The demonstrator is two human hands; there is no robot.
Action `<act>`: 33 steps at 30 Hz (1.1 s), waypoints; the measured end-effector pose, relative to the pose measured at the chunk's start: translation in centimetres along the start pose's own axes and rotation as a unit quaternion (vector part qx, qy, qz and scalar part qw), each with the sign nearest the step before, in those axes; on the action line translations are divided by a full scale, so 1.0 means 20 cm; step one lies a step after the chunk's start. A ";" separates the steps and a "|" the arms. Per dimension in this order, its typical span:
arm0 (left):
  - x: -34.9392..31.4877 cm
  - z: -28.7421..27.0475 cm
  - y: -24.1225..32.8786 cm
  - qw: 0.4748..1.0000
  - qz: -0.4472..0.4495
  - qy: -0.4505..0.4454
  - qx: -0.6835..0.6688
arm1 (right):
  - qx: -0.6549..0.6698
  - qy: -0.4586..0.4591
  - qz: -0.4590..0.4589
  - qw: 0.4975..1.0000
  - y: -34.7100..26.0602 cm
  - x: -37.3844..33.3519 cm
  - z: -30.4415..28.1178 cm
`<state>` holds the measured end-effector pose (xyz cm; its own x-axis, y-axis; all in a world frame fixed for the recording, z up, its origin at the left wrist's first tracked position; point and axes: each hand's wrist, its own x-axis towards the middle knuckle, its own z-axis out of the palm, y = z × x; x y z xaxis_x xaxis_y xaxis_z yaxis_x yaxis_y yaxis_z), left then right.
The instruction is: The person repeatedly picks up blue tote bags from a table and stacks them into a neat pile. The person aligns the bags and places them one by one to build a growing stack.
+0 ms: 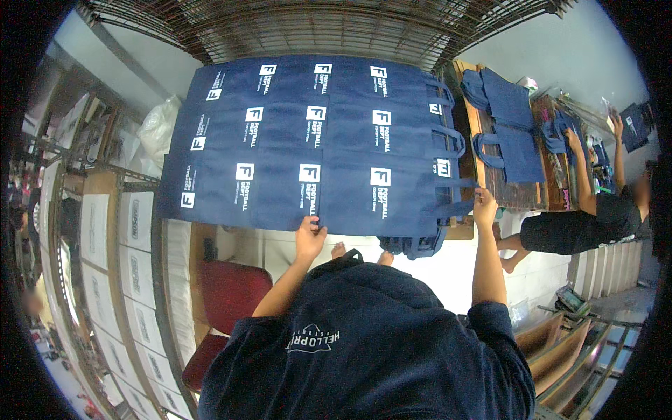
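Bags (280, 143), navy and flat, lie spread in three overlapping rows before the person; they hide most of the surface beneath them. Beyond their far edge stands a wire rack (357, 31). Well to the left of the bags is a shelf (94, 227) with pale printed panels. Right of the bags, a wooden tabletop (479, 124) carries loose bags (521, 157), handles toward the spread. Farther right of the bags, another person (595, 231) in dark clothes works with both arms raised. Near the bags' front left part is a dark red chair (234, 294); just beside their left edge, a white plastic sack (159, 124).

At the bags' near edge, left of its right corner, the left grip (310, 238) touches the cloth with fingers curled; whether it is closed on the cloth, I cannot tell. At the bags' near right corner, the right grip (484, 206) is pinched closed on the end of a handle (456, 208), drawn out to the right. Other straps (458, 143) loop out along the bags' right edge. White prints (381, 187) run in columns across the bags, those at the far left turned the other way.
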<state>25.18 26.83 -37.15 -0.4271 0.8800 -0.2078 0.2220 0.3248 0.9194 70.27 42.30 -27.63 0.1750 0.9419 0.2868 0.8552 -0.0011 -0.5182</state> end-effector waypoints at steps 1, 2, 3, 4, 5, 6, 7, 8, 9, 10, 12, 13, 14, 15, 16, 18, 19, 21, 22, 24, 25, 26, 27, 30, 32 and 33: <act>0.00 0.00 0.00 1.000 0.000 -0.003 -0.004 | 0.001 0.000 0.005 1.000 -0.04 -0.01 -0.02; 0.00 0.00 0.00 1.000 0.000 -0.005 -0.008 | 0.002 0.000 0.009 1.000 -0.06 -0.01 -0.03; 0.00 0.00 0.01 1.000 0.000 -0.008 -0.011 | 0.012 -0.007 0.018 1.000 -0.03 -0.01 -0.01; -0.01 -0.01 0.04 1.000 0.007 -0.009 0.002 | 0.021 -0.012 0.030 0.999 -0.02 -0.01 0.00; -0.02 -0.02 0.09 1.000 0.015 -0.011 0.016 | 0.030 -0.017 0.042 0.999 0.00 0.00 0.00; -0.03 -0.03 0.12 0.999 0.023 -0.012 0.030 | 0.013 -0.005 0.035 0.999 0.01 -0.01 0.01; -0.03 -0.03 0.11 0.999 0.022 -0.011 0.029 | 0.017 -0.007 0.048 0.999 0.03 -0.01 0.02; -0.02 -0.02 0.07 0.999 0.020 -0.011 0.029 | 0.022 -0.009 0.061 0.998 0.04 -0.01 0.03; -0.01 -0.01 0.04 0.999 0.019 -0.011 0.029 | 0.027 -0.010 0.074 0.997 0.06 -0.02 0.04; 0.00 -0.01 0.02 0.999 0.020 -0.008 0.028 | 0.025 -0.002 0.064 0.998 0.07 -0.02 0.05; 0.01 -0.01 -0.02 0.999 0.019 -0.001 0.026 | 0.006 0.003 0.046 0.999 0.01 -0.02 0.02; -0.01 -0.02 -0.01 0.999 0.020 0.015 0.041 | -0.006 0.007 0.039 0.999 0.00 -0.03 0.01; -0.02 -0.03 0.02 0.998 0.022 0.031 0.055 | -0.001 0.058 -0.009 0.998 0.01 -0.04 0.00; -0.04 -0.05 0.05 0.996 0.025 0.047 0.068 | -0.002 0.066 0.002 0.998 0.02 -0.05 0.00; -0.06 -0.06 0.08 0.985 0.144 0.081 0.055 | -0.005 0.074 0.013 0.997 0.03 -0.06 -0.01; -0.14 -0.13 0.20 0.982 0.105 0.100 0.121 | 0.013 0.056 0.067 0.996 0.08 -0.06 -0.02; -0.16 -0.16 0.16 0.983 0.074 0.113 0.121 | -0.003 0.052 0.062 0.997 0.13 -0.05 -0.01; -0.15 -0.20 0.02 0.983 0.077 0.113 0.124 | 0.061 0.093 0.115 0.987 0.39 -0.03 0.06; -0.19 -0.18 0.07 0.985 0.072 0.123 0.092 | 0.139 0.102 0.179 0.969 0.48 0.01 0.07; -0.24 -0.19 0.02 0.975 0.014 0.142 0.170 | 0.295 0.112 0.295 0.902 0.62 0.14 0.07; -0.28 -0.19 -0.06 0.975 -0.004 0.147 0.168 | 0.337 0.120 0.331 0.873 0.67 0.22 0.05; -0.33 -0.19 -0.15 0.974 -0.021 0.153 0.168 | 0.377 0.126 0.369 0.840 0.69 0.30 0.03; -0.40 -0.17 -0.16 0.967 -0.027 0.167 0.188 | 0.417 0.131 0.403 0.804 0.72 0.40 0.00; -0.59 -0.10 -0.26 0.966 -0.103 0.185 0.150 | 0.583 0.155 0.446 0.661 0.80 0.74 -0.05; -0.82 -0.14 -0.48 0.913 -0.106 0.183 0.349 | 0.654 0.123 0.451 0.595 0.87 0.99 0.00; -0.88 -0.15 -0.53 0.914 -0.140 0.171 0.341 | 0.669 0.129 0.457 0.572 0.94 1.10 0.02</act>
<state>27.73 6.78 -42.22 -0.7740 0.6074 -0.1790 0.5069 0.7637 0.3997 90.05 63.05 -31.40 0.4648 0.6725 -0.5760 -0.7586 -0.0329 -0.6507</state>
